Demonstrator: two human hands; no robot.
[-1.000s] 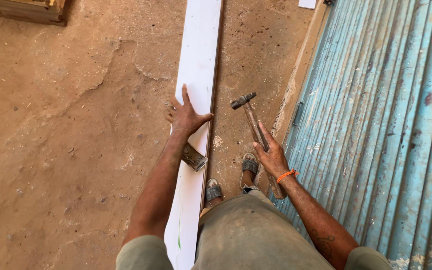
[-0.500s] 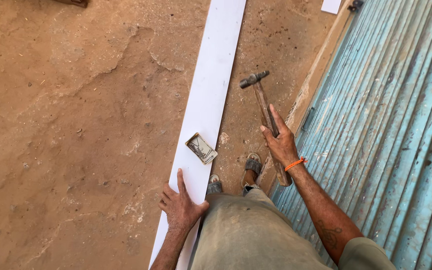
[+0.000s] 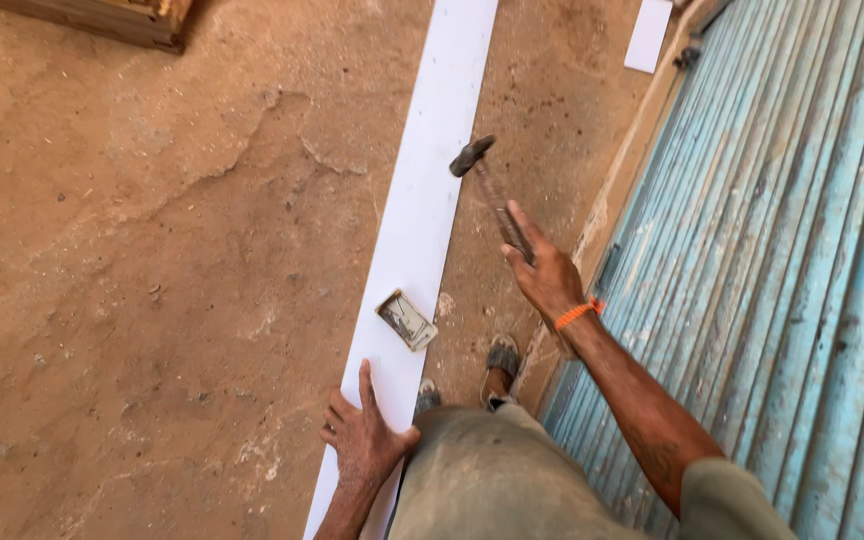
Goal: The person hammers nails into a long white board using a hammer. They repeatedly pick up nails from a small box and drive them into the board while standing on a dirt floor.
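A long white board [image 3: 430, 190] lies on the dirt floor, running away from me. My left hand [image 3: 364, 436] presses flat on its near end, fingers spread. A small open box of nails [image 3: 407, 320] sits on the board just beyond that hand. My right hand [image 3: 544, 272], with an orange band at the wrist, grips the handle of a hammer [image 3: 487, 185]; its dark head hangs above the board's right edge. My sandalled feet [image 3: 500, 358] stand to the right of the board.
A blue corrugated metal shutter [image 3: 792, 250] fills the right side, with a wooden sill along its base. A wooden crate [image 3: 112, 18] stands at the top left. A small white offcut [image 3: 648, 36] lies at the top right. Bare dirt floor [image 3: 152, 280] spreads left.
My left hand slid back along the board from beyond the nail box to the board's near end. The hammer in my right hand stayed raised and shifted slightly forward.
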